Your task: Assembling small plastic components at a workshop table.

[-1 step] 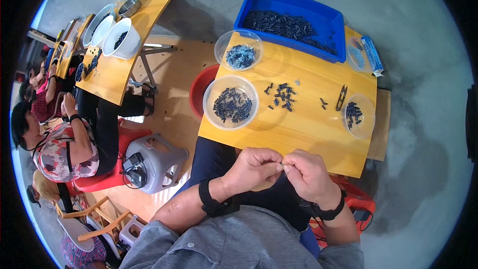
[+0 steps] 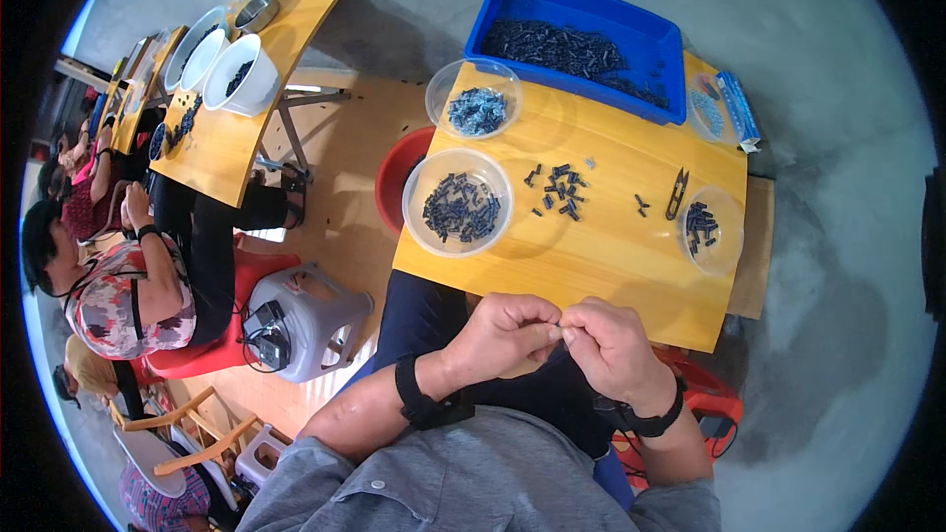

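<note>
My left hand (image 2: 507,332) and my right hand (image 2: 606,340) meet just off the table's near edge, above my lap. Thumbs and forefingers of both are pinched together, tip to tip. Whatever lies between them is too small and covered to make out. Beyond my hands, several small dark plastic pieces (image 2: 565,192) lie loose on the yellow table (image 2: 611,276). To their left stands a clear round tub (image 2: 409,212) of similar dark pieces. A smaller clear bowl (image 2: 727,254) at the right holds some too, with black thread snips (image 2: 677,193) beside it.
A blue tray (image 2: 650,39) of dark pieces spans the table's far side. Near it are a clear tub (image 2: 434,89) with light-blue bits and a small box (image 2: 737,108). A red bucket (image 2: 389,177) stands left. Another person (image 2: 128,305) sits by a second table (image 2: 296,39).
</note>
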The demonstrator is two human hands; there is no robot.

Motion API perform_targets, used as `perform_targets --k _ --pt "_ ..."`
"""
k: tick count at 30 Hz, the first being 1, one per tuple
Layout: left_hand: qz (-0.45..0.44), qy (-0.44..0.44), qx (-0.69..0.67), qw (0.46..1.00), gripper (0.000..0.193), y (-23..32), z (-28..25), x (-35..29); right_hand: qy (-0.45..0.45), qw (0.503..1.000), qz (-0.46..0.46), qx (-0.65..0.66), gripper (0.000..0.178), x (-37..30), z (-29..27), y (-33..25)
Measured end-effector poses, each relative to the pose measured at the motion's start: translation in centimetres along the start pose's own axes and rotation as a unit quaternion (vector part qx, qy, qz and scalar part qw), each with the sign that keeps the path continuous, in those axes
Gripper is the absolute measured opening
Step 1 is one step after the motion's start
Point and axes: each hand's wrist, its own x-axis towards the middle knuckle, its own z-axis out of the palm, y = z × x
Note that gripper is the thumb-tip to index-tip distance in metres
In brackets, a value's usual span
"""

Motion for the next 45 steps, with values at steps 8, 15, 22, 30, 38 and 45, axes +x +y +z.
perform_targets --k 8,15,22,30,38,45 --pt "-0.039 0.004 -0.018 0.999 0.011 -1.5 0.1 0.6 0.120 0.960 0.234 0.096 0.008 1.7 0.2 7.7" --pt "-0.026 0.034 0.023 0.999 0.007 -2.9 -1.9 0.0 0.185 0.952 0.133 -0.206 0.006 5.0 1.3 13.0" --pt "-0.034 0.054 0.042 0.997 0.008 -3.8 -2.7 0.6 0.204 0.941 0.113 -0.243 0.004 6.3 0.5 14.5" --pt "-0.040 0.073 0.056 0.995 0.010 -3.8 -2.6 0.8 0.180 0.951 0.103 -0.228 0.011 7.8 0.4 13.6" --pt "-0.027 0.070 0.035 0.997 0.012 -3.1 -2.6 1.5 0.231 0.949 0.083 -0.200 0.012 6.6 0.2 15.7" --pt "0.011 0.079 -0.020 0.997 0.014 -0.2 -1.8 1.5 0.203 0.943 0.193 0.180 0.010 3.7 -0.8 8.8"
